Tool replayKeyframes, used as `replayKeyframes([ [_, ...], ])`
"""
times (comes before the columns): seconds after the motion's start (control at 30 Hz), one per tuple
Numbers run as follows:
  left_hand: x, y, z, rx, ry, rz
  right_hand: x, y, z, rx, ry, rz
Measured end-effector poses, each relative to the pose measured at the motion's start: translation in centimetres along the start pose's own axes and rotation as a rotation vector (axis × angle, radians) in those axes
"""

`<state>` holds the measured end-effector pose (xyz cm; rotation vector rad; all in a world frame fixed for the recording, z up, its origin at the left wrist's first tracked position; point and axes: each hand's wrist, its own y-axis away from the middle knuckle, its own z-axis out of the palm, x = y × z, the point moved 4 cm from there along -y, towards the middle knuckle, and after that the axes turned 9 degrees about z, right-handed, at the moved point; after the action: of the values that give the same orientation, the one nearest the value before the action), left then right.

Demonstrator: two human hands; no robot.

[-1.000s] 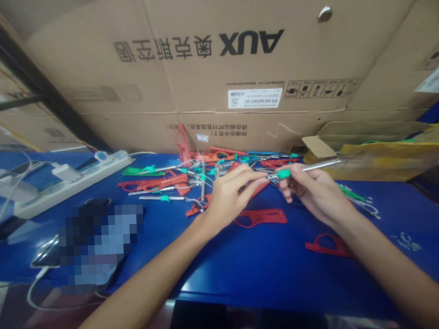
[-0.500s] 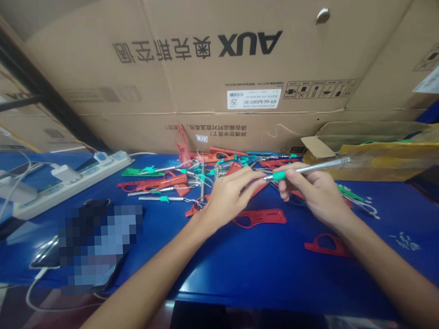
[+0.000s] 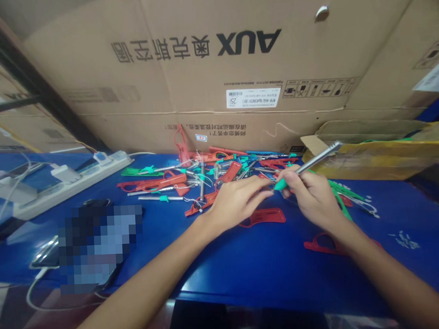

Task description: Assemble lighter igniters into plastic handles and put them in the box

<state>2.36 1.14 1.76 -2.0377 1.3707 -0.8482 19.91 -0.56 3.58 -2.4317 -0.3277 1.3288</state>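
We face a big upside-down AUX carton (image 3: pixel 187 98) behind a blue tabletop (image 3: pixel 210 281), with a white power strip (image 3: pixel 89 182) lying at the left. Our left hand (image 3: pixel 237 202) and right hand (image 3: pixel 311 194) come close together over the table: the right pinches a silver metal rod (image 3: pixel 321 156) between thumb and fingers, while the left's thumb and fingertips meet by its lower end; whether they grip anything we cannot tell. A red plastic piece (image 3: pixel 272 215) lies below. The rod tilts up rightward, probably light, stiff and slippery; we would hold it near its small green sleeve (image 3: pixel 280 184), likely grippier.
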Motion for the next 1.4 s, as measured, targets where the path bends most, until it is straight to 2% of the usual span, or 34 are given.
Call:
replayKeyframes([
  [0.1, 0.4, -0.1, -0.1, 0.019, -0.040, 0.108, 0.0, 0.3, 0.4, -0.017, -0.055, 0.018],
  [0.2, 0.5, -0.1, -0.1, 0.024, -0.060, 0.157, 0.1, 0.5, 0.9, -0.033, -0.143, 0.074],
  [0.47, 0.1, 0.2, 0.4, -0.008, 0.050, 0.051, 0.1, 0.5, 1.1, -0.020, -0.182, 0.111],
  [0.6, 0.1, 0.2, 0.3, 0.004, 0.087, 0.031, 0.4, 0.3, 0.7, 0.008, -0.254, 0.199],
  [0.77, 0.0, 0.1, 0.1, 0.012, 0.127, -0.013, -0.1, -0.1, 0.9, -0.187, -0.326, 0.234],
  [0.83, 0.0, 0.0, 0.0, 0.018, 0.146, -0.037, -0.3, -0.1, 0.9, -0.204, -0.302, 0.227],
  [1.03, 0.3, -0.2, -0.1, 0.004, 0.159, -0.059, 0.1, -0.4, 0.5, -0.093, -0.338, 0.300],
  [1.23, 0.3, -0.2, 0.1, -0.033, 0.110, -0.033, 1.6, -1.1, -0.9, 0.084, -0.521, 0.353],
  [1.3, 0.3, -0.1, 0.2, -0.056, 0.103, -0.018, 1.7, -1.3, -1.2, 0.101, -0.560, 0.332],
  [1.4, 0.5, 0.0, 0.5, -0.080, 0.095, 0.016, 1.6, -1.5, -1.1, 0.062, -0.580, 0.317],
])
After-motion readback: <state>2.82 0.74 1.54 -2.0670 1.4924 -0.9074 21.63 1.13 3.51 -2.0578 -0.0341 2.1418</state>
